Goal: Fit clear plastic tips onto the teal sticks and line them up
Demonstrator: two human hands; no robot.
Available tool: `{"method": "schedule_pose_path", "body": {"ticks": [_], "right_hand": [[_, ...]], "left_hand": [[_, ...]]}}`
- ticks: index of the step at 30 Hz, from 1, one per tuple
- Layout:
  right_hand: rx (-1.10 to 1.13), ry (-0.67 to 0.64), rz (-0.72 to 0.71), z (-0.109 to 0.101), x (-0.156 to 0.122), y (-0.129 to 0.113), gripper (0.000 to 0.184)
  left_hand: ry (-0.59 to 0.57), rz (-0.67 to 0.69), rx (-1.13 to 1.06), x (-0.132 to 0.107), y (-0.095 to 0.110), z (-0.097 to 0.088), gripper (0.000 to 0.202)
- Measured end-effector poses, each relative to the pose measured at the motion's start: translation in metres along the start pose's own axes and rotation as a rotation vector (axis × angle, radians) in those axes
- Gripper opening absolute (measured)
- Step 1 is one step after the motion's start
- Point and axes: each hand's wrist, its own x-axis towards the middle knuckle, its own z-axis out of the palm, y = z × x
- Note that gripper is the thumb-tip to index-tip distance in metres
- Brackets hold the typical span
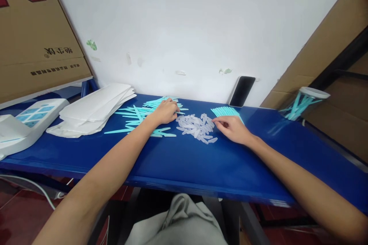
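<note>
My left hand [166,111] is closed over the loose pile of slim turquoise eyebrow razors [139,113], with one razor [180,113] poking out past its fingertips. Several more razors lie crosswise under and in front of that wrist. Between my hands is a heap of small translucent plastic caps [195,125]. At the heap's right edge my right hand [231,127] pinches with thumb and index finger, seemingly on one cap; the fingertips partly hide it. Just behind this hand, a neat row of turquoise razors [227,111] lies side by side.
A dark-screened phone [243,91] leans on the wall. At the right stands a clear tub [300,103] holding turquoise razors. White folded sheets [92,109] and a white device [37,120] occupy the left of the blue table [184,164]. Cardboard [37,38] rises behind them.
</note>
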Motion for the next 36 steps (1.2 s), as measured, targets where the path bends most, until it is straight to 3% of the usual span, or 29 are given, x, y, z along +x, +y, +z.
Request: {"method": "schedule_pose_path", "body": {"ticks": [3, 6, 9, 11, 14, 17, 20, 24, 26, 29, 36], "right_hand": [[0.002, 0.004, 0.001, 0.000, 0.000, 0.000, 0.036], [0.010, 0.017, 0.011, -0.002, -0.001, -0.002, 0.036], [0.007, 0.060, 0.000, -0.003, -0.002, -0.004, 0.035], [-0.004, 0.158, -0.027, -0.002, -0.003, -0.006, 0.036], [-0.007, 0.366, -0.076, -0.001, -0.004, -0.012, 0.048], [-0.042, 0.431, -0.147, -0.002, -0.005, -0.021, 0.069], [-0.094, 0.368, -0.213, -0.005, -0.007, -0.032, 0.062], [-0.016, 0.156, -0.219, -0.008, -0.008, -0.041, 0.043], [0.043, 0.082, -0.181, -0.008, -0.008, -0.041, 0.043], [0.109, 0.083, -0.153, -0.007, -0.008, -0.040, 0.042], [0.196, 0.075, -0.088, -0.004, -0.011, -0.039, 0.041]], "left_hand": [[0.030, -0.014, 0.023, -0.001, 0.001, 0.000, 0.032], [0.136, -0.007, 0.044, -0.003, 0.001, -0.002, 0.030], [0.374, -0.003, 0.021, -0.003, 0.003, -0.010, 0.031], [0.573, 0.008, -0.035, -0.003, 0.011, -0.017, 0.032], [0.805, 0.078, -0.255, -0.007, 0.039, -0.029, 0.027], [0.891, 0.120, -0.658, -0.013, 0.082, -0.037, 0.026], [0.786, 0.134, -1.097, -0.016, 0.116, -0.036, 0.033], [0.569, 0.155, -1.463, -0.011, 0.126, -0.029, 0.040], [0.494, 0.141, -1.544, -0.008, 0.122, -0.025, 0.042], [0.421, 0.092, -1.652, -0.005, 0.119, -0.023, 0.044], [0.365, 0.036, -1.717, -0.002, 0.115, -0.020, 0.049]]}}
